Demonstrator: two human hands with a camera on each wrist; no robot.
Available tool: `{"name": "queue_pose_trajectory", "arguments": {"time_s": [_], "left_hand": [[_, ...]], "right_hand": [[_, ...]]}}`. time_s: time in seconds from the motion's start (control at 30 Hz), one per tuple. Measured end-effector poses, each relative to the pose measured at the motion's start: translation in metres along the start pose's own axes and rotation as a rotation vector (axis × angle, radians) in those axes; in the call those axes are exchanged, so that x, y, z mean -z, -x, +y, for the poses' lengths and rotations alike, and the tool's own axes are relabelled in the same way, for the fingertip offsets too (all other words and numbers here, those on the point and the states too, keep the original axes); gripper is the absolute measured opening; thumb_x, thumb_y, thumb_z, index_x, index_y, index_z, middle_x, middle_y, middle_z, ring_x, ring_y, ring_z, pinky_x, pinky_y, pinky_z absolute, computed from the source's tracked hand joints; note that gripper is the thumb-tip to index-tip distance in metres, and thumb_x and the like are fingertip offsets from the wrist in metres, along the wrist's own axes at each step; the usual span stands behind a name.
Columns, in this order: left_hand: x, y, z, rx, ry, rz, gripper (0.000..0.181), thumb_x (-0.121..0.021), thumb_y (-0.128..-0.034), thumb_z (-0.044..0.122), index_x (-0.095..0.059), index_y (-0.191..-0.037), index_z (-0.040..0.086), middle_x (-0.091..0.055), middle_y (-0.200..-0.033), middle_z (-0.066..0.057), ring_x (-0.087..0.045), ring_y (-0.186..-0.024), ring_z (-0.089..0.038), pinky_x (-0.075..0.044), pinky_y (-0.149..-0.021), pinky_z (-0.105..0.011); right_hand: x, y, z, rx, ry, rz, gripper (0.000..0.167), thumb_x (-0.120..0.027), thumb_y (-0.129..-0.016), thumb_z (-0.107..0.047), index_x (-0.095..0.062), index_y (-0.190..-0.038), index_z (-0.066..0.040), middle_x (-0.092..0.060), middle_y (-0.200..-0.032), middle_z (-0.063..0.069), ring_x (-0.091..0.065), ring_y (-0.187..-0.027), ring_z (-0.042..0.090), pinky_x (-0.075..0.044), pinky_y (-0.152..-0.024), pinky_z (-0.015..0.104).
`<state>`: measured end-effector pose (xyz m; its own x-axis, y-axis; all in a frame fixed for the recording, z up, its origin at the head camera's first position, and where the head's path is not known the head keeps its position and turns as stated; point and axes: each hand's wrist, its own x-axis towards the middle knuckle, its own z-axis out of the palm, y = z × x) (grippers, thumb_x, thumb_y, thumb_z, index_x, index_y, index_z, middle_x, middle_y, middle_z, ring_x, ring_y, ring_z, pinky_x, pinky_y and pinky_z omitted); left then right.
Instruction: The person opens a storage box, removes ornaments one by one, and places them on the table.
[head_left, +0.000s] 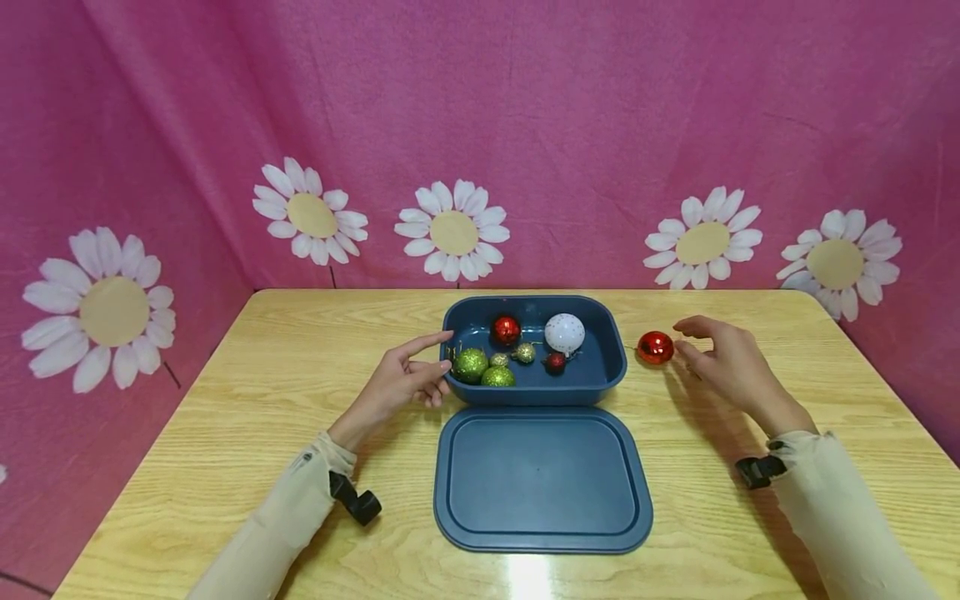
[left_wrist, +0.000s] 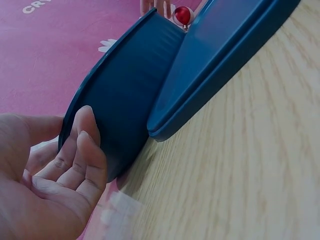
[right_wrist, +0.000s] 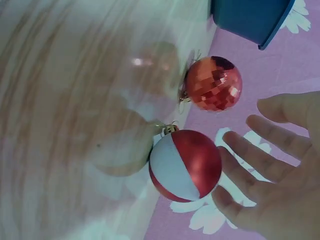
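Observation:
A dark blue box (head_left: 536,395) holds several baubles: two glittery green ones (head_left: 471,365), a speckled white one (head_left: 564,333), a shiny red one (head_left: 506,330) and small gold and red ones. My left hand (head_left: 405,377) rests at the box's left end, thumb and index finger extended to the rim, other fingers loosely bent. My right hand (head_left: 731,362) reaches with parted fingers toward a faceted red bauble (head_left: 656,347) on the table right of the box. Beside it, the right wrist view shows a red-and-white bauble (right_wrist: 186,165) close to the fingers; my hand hides it in the head view.
A matching blue lid (head_left: 543,479) lies flat in front of the box. The wooden table (head_left: 300,358) has its back edge against a pink cloth (head_left: 570,125) printed with white daisies.

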<state>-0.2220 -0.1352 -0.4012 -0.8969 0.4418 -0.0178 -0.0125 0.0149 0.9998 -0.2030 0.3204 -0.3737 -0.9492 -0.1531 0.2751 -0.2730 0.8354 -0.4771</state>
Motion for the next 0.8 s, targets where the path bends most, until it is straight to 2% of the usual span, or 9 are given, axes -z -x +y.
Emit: {"name": "queue_pose_trajectory", "arguments": {"time_s": [0.17,0.4,0.67,0.8], "left_hand": [[0.0,0.001,0.0,0.004,-0.004,0.007,0.053,-0.06,-0.1006,0.01,-0.042,-0.151,0.007,-0.07,-0.077,-0.024,-0.063,-0.056,-0.014,-0.054,-0.056,-0.027],[-0.001,0.0,0.002,-0.001,-0.005,0.01,0.054,-0.06,-0.1001,0.009,-0.042,-0.151,0.007,-0.07,-0.077,-0.023,-0.063,-0.056,-0.014,-0.055,-0.056,-0.028],[0.001,0.0,0.001,-0.017,-0.001,0.004,0.055,-0.062,-0.0995,0.01,-0.042,-0.151,0.006,-0.07,-0.077,-0.024,-0.064,-0.057,-0.013,-0.055,-0.056,-0.027],[0.002,-0.001,-0.001,-0.027,0.0,-0.005,0.055,-0.063,-0.099,0.011,-0.042,-0.15,0.005,-0.07,-0.078,-0.024,-0.063,-0.057,-0.014,-0.055,-0.056,-0.027]], "right_hand": [[0.002,0.0,-0.007,0.032,0.013,0.047,0.028,-0.064,-0.096,-0.008,-0.062,-0.12,0.007,-0.064,-0.115,0.03,-0.058,-0.106,0.046,-0.049,-0.083,0.062],[0.002,0.001,-0.022,0.09,-0.003,0.072,0.029,-0.067,-0.092,-0.003,-0.063,-0.119,0.005,-0.064,-0.115,0.026,-0.057,-0.104,0.042,-0.048,-0.086,0.062],[-0.005,-0.002,-0.034,0.16,-0.013,0.108,0.028,-0.07,-0.089,0.0,-0.064,-0.117,0.004,-0.066,-0.11,0.023,-0.06,-0.099,0.039,-0.053,-0.082,0.059],[-0.01,-0.004,-0.039,0.162,-0.025,0.107,0.027,-0.069,-0.089,0.001,-0.065,-0.116,0.004,-0.066,-0.109,0.023,-0.061,-0.099,0.039,-0.052,-0.082,0.057]]}}
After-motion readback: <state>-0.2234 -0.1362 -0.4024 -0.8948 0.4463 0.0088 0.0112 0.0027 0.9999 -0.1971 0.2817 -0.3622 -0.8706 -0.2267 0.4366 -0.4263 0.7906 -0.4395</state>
